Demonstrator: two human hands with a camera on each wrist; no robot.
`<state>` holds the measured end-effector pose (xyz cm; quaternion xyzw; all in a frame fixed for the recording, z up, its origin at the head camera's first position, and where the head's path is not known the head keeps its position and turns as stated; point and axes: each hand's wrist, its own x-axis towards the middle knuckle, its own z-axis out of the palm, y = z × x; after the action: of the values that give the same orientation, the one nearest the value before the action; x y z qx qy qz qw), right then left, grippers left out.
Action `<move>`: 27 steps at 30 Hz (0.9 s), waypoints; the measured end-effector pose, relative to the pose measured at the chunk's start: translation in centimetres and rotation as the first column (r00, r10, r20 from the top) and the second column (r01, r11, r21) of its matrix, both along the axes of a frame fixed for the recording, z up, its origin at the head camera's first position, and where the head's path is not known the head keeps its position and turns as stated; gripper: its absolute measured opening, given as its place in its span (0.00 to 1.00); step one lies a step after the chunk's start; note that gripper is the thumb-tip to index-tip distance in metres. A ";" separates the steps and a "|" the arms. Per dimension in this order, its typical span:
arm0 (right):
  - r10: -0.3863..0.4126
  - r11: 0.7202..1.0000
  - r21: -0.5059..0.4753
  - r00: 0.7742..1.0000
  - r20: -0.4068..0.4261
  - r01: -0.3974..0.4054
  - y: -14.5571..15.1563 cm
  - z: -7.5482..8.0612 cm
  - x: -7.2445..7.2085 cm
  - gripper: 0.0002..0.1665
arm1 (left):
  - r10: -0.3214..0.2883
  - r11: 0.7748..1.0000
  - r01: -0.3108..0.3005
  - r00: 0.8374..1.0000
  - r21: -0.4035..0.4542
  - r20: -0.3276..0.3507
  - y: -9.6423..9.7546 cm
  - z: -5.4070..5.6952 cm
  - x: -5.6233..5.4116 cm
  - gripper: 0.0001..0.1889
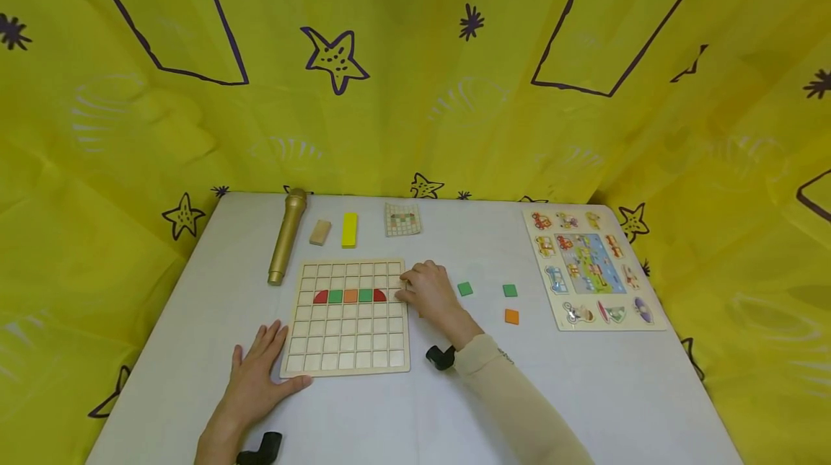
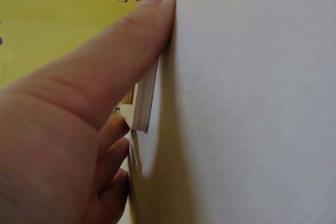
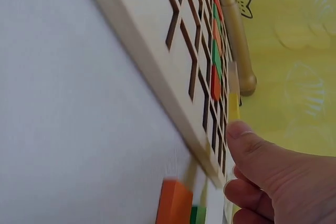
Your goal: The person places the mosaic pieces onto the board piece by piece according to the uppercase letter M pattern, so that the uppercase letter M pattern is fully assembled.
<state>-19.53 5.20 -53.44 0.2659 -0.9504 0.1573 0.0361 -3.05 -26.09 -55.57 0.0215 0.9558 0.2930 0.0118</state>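
Observation:
A wooden grid board (image 1: 347,373) lies on the table before me. Across one of its rows run a red quarter-round piece (image 1: 321,297), green, orange and green square tiles, then another red quarter-round. Around the board's near left corner my left hand (image 1: 253,382) is spread, its thumb along the front edge and its fingers by the left side. My right hand (image 1: 433,299) is over the right edge, fingers loosely bent. The right wrist view shows a gap between its thumb (image 3: 240,129) and fingers, with no piece visible there. Near that hand lies an orange tile (image 3: 174,200).
Right of the board lie two green tiles (image 1: 464,289) and an orange tile (image 1: 512,316). A picture puzzle (image 1: 610,327) is at the far right. Behind the board are a pattern card (image 1: 402,220), a yellow block (image 1: 349,230), a wooden block (image 1: 320,232) and a gold microphone (image 1: 286,241).

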 end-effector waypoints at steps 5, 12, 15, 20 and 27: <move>-0.028 1.000 -0.006 0.999 0.023 0.028 1.7 0.3 -0.1 0.21 | -0.001 1.000 0.001 1.000 -0.002 0.001 -0.1 0.0 0.0 0.57; -0.050 0.999 0.019 0.999 0.002 0.050 3.3 0.1 -0.1 0.20 | 0.001 1.000 -0.001 1.000 0.002 0.000 0.0 0.1 0.0 0.57; -0.059 0.998 0.016 0.998 0.016 0.058 3.8 -0.2 -0.2 0.20 | 0.000 1.000 0.000 1.000 -0.001 0.001 0.0 0.1 0.0 0.57; -0.057 0.998 0.005 0.997 0.049 0.056 4.4 -0.3 -0.2 0.20 | -0.002 1.000 0.002 1.000 0.003 -0.001 -0.1 0.0 0.0 0.57; -0.046 0.999 0.019 0.996 0.071 0.045 4.8 -0.3 -0.1 0.19 | -0.001 1.000 0.001 1.000 -0.002 -0.004 0.0 0.1 0.0 0.57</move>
<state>-19.59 10.03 -53.73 0.2387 -0.9582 0.1577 0.0036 -3.04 -26.11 -55.51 0.0226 0.9561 0.2919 0.0098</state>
